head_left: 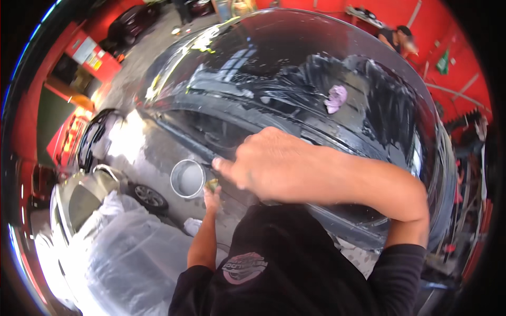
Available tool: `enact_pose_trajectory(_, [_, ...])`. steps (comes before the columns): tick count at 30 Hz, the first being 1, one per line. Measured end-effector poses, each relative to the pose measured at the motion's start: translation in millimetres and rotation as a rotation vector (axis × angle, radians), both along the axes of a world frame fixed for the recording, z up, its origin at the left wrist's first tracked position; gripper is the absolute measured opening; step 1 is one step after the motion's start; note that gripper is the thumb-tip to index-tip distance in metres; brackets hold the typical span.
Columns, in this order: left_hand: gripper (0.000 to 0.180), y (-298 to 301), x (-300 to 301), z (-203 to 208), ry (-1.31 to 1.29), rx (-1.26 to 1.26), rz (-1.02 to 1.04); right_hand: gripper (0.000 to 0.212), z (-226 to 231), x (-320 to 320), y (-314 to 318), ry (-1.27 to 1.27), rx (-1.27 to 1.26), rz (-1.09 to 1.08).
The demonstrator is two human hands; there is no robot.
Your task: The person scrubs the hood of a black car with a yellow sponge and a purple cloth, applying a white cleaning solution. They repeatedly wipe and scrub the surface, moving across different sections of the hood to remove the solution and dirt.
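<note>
Low on my left side, my left hand point(212, 198) is closed around a small yellowish-green sponge-like piece point(212, 185). It is beside a round pail point(203, 181) with pale, cloudy contents. My right arm reaches across my body to the left. The right hand point(266, 164) is over the side of a black car point(284, 31), its fingers curled and slightly blurred; whether anything is inside them is hidden. A dark strip point(184, 137) along the car's side runs up to its fingertips. Whitish wet smears streak the car's panel, where a crumpled light-purple cloth point(336, 99) lies.
To the left is another vehicle under clear plastic sheeting point(142, 258), with a wheel point(149, 196) showing. A black car part point(97, 134) stands beyond the pail. Another person point(395, 39) is past the car at the upper right, before a red wall point(432, 26).
</note>
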State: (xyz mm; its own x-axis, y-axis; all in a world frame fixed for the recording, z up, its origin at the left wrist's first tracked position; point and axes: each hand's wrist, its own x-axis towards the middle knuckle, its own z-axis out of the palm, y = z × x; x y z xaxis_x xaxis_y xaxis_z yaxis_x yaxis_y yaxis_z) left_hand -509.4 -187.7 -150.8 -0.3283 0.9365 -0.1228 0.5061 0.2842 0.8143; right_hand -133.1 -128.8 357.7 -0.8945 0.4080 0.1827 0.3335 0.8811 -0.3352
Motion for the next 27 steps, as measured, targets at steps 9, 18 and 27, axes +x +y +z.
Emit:
enact_pose_trajectory(9, [0.061,163.4,130.2,160.6,0.166,0.327,-0.573,0.08,-258.2,249.7,113.7,-0.049,0.12,-1.456])
enact_pose_trajectory(18, [0.068,346.3,326.8,231.3,0.469,0.764,-1.034,0.062,-316.7,235.7,164.7,0.083,0.139,-1.827])
enact_pose_trajectory(27, [0.06,403.6,377.6,172.2,0.52,0.844,-1.159,0.073,-328.9,228.2,168.1,0.068,0.328,-1.926])
